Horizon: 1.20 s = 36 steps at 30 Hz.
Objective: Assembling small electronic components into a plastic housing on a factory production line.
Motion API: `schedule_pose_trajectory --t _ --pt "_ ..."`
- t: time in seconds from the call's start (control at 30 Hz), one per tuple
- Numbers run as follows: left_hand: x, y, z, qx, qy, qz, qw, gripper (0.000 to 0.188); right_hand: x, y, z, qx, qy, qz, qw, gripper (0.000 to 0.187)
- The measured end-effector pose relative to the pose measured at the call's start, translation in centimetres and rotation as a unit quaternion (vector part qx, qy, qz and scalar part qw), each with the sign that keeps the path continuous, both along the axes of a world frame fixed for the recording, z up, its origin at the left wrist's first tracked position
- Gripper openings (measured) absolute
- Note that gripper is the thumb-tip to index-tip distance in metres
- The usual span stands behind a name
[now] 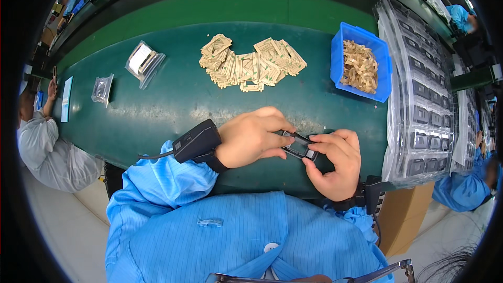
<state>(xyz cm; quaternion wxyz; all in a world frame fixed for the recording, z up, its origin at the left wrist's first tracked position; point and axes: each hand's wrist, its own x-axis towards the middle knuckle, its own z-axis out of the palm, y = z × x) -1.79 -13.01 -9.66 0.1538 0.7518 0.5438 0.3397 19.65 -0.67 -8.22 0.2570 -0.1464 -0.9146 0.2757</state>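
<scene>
A small black rectangular frame with an inset centre is held between my two hands, just above the near part of the green bench. My left hand grips its left end, fingers over the top and thumb at the near edge. At the opposite end, my right hand pinches it between thumb and fingertips. Beyond my hands lies a spread pile of thin tan frame-shaped pieces with small green marks. Parts of the black frame are covered by my fingers.
A blue bin of crumpled tan strips stands at the far right. Beside it, stacked clear trays hold black parts. Two clear plastic bags lie at the left. A co-worker sits at the left end; a cardboard box is below right.
</scene>
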Motion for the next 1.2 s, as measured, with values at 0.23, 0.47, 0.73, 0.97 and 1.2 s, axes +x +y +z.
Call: schedule_pose_trajectory --t 0.23,0.47,0.73,0.97,1.2 --pt "0.1 0.0 -0.3 0.012 -0.004 0.005 1.0 0.038 0.1 0.0 -0.2 -0.002 0.006 0.001 1.0 0.026" --pt "0.6 -0.3 -0.1 0.036 0.084 0.014 0.996 0.039 0.1 0.0 -0.2 0.001 0.007 -0.001 1.0 0.027" --pt "0.7 -0.7 -0.1 0.04 0.135 0.016 0.99 0.037 0.4 -0.1 -0.3 0.009 0.01 0.006 1.0 0.027" --pt "1.0 -0.6 0.3 0.02 0.108 0.026 0.994 0.036 0.5 -0.2 -0.1 0.003 -0.003 0.008 1.0 0.031" --pt "0.0 -0.3 0.1 0.055 0.027 -0.034 0.998 0.032 0.7 -0.2 -0.5 0.002 -0.016 0.01 1.0 0.034"
